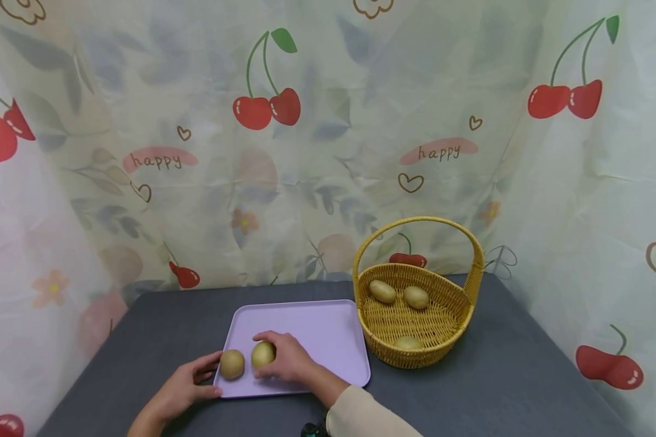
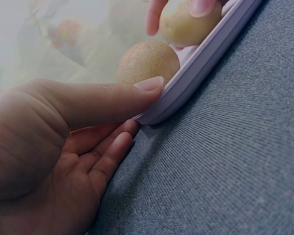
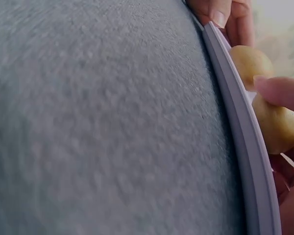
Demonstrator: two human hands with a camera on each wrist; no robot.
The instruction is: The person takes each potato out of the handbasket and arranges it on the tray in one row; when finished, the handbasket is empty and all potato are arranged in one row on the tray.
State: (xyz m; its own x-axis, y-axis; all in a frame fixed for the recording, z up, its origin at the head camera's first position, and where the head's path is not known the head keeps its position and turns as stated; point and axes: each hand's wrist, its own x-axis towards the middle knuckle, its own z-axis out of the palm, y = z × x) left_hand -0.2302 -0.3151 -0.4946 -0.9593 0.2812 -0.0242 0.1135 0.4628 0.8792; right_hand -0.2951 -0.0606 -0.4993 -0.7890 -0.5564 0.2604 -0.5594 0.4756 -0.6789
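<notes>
The tray (image 1: 317,340) sits on the bench (image 1: 197,315), and the basket (image 1: 432,321) is just to the right of it. The left potato (image 1: 232,365) is near the tray's left front corner, next to the left grip (image 1: 183,386). The right potato (image 1: 261,355) is beside the left one, in the right grip (image 1: 288,358) (I can't tell if it touches the tray). Three more potatoes (image 1: 416,297) are in the basket: two at the back and one at the front. The curtain (image 1: 295,230) hangs behind the bench.
</notes>
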